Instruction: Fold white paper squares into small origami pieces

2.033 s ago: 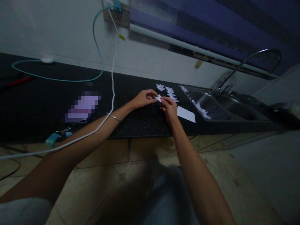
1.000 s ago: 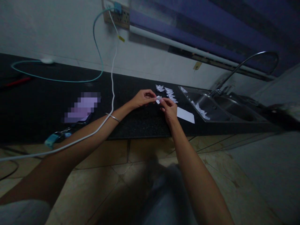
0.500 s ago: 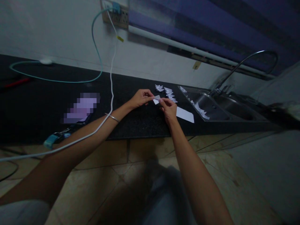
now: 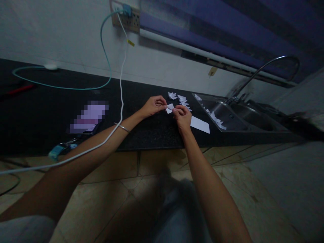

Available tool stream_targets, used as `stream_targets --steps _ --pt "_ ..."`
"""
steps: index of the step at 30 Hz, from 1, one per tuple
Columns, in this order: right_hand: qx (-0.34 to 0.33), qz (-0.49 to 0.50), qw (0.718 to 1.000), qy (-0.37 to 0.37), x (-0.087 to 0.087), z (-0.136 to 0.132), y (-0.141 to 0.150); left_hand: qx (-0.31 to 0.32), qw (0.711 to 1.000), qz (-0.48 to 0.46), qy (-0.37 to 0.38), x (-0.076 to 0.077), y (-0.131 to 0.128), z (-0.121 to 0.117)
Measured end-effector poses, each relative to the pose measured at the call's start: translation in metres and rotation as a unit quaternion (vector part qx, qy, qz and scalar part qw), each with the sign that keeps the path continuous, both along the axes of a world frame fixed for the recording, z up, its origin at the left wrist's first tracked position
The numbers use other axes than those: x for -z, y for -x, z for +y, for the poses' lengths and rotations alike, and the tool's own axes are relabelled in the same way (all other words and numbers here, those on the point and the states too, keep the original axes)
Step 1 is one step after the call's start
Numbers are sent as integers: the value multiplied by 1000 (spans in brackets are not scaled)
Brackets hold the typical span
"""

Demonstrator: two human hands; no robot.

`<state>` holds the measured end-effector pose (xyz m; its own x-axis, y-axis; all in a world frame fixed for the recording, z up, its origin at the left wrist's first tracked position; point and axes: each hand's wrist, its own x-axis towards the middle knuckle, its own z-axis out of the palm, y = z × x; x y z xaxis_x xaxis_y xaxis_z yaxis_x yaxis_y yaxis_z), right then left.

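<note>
A small folded piece of white paper (image 4: 169,108) is pinched between my two hands above the dark countertop. My left hand (image 4: 153,105) grips its left edge between thumb and fingertips. On the opposite side, my right hand (image 4: 183,116) holds it with thumb and bent fingers. Just beyond my right hand lie pointed folded paper pieces (image 4: 182,100) in a row, with another small cluster (image 4: 172,95) to their left. Flat white paper slips (image 4: 200,124) rest on the counter to the right of my right wrist.
More folded papers (image 4: 217,121) sit along the left edge of the steel sink (image 4: 238,116), under a curved faucet (image 4: 272,59). A white cable (image 4: 122,91) hangs across my left forearm. At left are a phone with a blurred screen (image 4: 88,116) and a teal cable (image 4: 76,88).
Both hands stay nearly in place on the small paper. It looks slightly turned between the fingers, and the whole view has shifted a little.
</note>
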<state>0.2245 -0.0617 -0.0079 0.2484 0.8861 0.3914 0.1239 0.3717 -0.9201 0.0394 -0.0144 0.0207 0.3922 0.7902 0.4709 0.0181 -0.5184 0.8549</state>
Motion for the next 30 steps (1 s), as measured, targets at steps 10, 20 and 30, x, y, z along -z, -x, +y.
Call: stream_targets --steps 10,20,30 --pt "6 13 1000 -10 0 1 -1 -6 999 34 -28 2 1 1" --pt "-30 -18 999 5 1 1 1 7 1000 19 -19 3 0 2" --pt "-5 -55 998 -17 2 3 0 33 999 24 -3 4 1 1"
